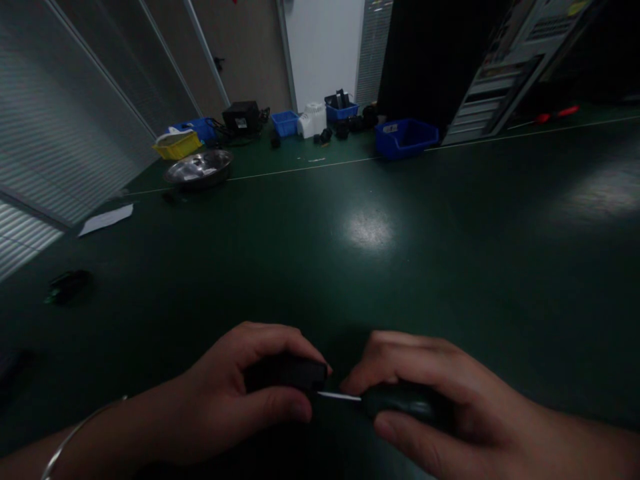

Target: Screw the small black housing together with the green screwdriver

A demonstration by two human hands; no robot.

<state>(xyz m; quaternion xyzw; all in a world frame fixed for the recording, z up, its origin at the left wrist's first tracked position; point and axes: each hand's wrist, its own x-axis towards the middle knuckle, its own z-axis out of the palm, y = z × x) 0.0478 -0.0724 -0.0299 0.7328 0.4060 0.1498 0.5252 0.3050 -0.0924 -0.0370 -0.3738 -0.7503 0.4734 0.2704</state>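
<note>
My left hand [245, 393] is closed round a small black block-shaped part [300, 373], thumb below it and fingers above. What kind of part it is, I cannot make out in the dim light. In my right hand [435, 393] is the dark rounded handle of a screwdriver [340, 396]. Its thin bright shaft points left, and the tip meets or nearly meets the right end of the black part. Whether the tip sits inside the part is unclear. Both hands are low in the view, close together above the green work surface [280, 253].
Along the back stand a metal bowl [200, 168], a yellow bin [179, 145], a black box [241, 118], a white device [313, 121] and a blue bin [406, 140]. At left lie a white paper [107, 219] and a dark object [69, 285]. A grey rack [495, 93] rises at back right.
</note>
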